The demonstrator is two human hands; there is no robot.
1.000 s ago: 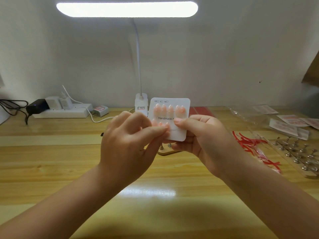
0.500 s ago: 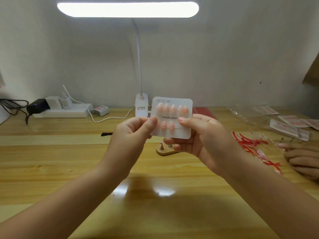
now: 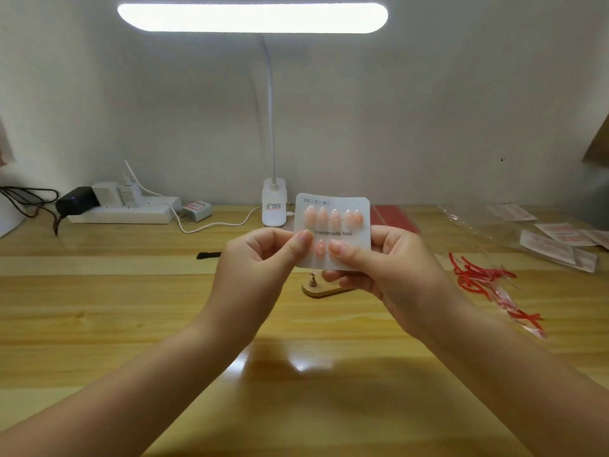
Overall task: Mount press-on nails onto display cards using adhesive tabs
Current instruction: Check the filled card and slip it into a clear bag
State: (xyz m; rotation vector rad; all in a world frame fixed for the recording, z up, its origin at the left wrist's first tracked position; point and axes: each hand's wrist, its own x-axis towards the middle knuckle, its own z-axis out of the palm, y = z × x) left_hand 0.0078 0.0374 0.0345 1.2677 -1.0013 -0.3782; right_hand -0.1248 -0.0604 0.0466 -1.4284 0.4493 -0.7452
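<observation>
Wooden and yellow, the counter (image 3: 99, 324) carries at its far left a white power strip (image 3: 122, 211) with a black adapter (image 3: 74, 199) plugged in it, close to the wall. More to the right, a small black object (image 3: 208, 255) lies on the wood. The left hand (image 3: 260, 268) is raised over the counter; its fingers (image 3: 301, 240) are curled and they pinch the left edge of the display card (image 3: 333, 232). This white card is held upright in the air between both hands, in front of the white lamp base (image 3: 274, 206). Four pink nails (image 3: 334, 216) sit in a row on its upper part, and one more nail (image 3: 319, 248) is under the printed words "Handmade Nail". The right hand (image 3: 392, 268) grips the card from the right side, thumb on the front. Under it, a wooden stand (image 3: 318, 288) is partly hidden. At the far right lie red strips (image 3: 478, 275) and some small packets (image 3: 557, 249).
</observation>
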